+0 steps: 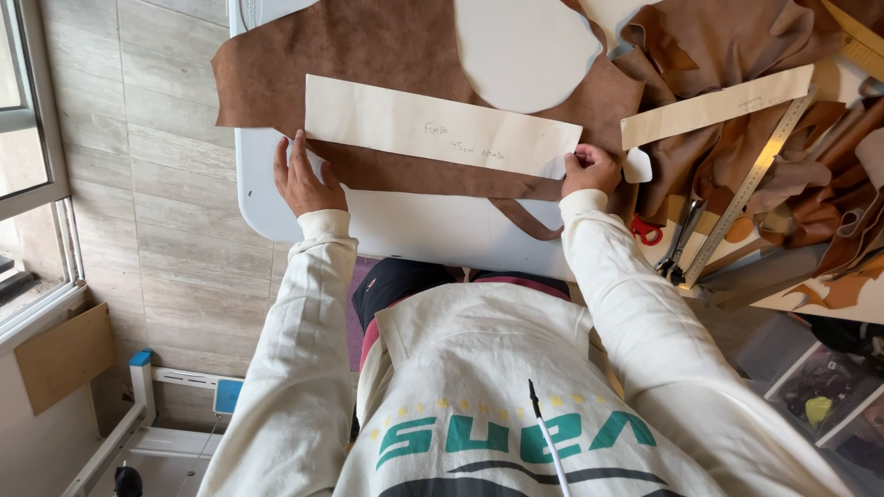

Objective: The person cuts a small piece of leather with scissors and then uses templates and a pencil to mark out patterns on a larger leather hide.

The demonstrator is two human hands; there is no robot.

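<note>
A long cream paper pattern strip (433, 124) lies across a large brown leather sheet (368, 41) on a white table (433, 230). My left hand (302, 177) rests flat on the leather at the strip's lower left corner, fingers spread. My right hand (590, 169) pinches the strip's right end together with the leather's edge. A narrow brown leather strap (527, 219) trails off below the sheet toward me.
Heaped brown leather pieces (737, 37) lie at the right with a second paper strip (718, 106), a long metal ruler (750, 184), red-handled scissors (646, 230) and dark pliers (680, 244). Plastic bins (810, 387) sit on the floor at right; a window (23, 138) at left.
</note>
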